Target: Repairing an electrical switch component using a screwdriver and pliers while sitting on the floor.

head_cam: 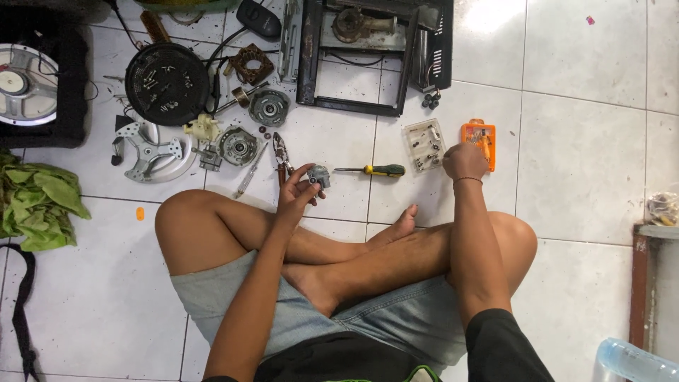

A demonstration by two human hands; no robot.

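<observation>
I sit cross-legged on a white tiled floor. My left hand (297,189) holds a small grey metal part (319,175) just above the floor, fingers closed around it. My right hand (465,161) reaches into an orange plastic box (479,136) of small bits, fingers curled over its near edge; I cannot see whether it grips anything. A screwdriver with a green and yellow handle (376,170) lies on the floor between my hands. A clear plastic lid or tray (424,144) with small pieces lies beside the orange box.
Pliers (282,157) lie near my left hand. Taken-apart motor parts, a round black housing (167,83), a grey metal bracket (151,152) and a black metal frame (368,53) spread across the far floor. A speaker (27,85) and green cloth (37,201) sit left.
</observation>
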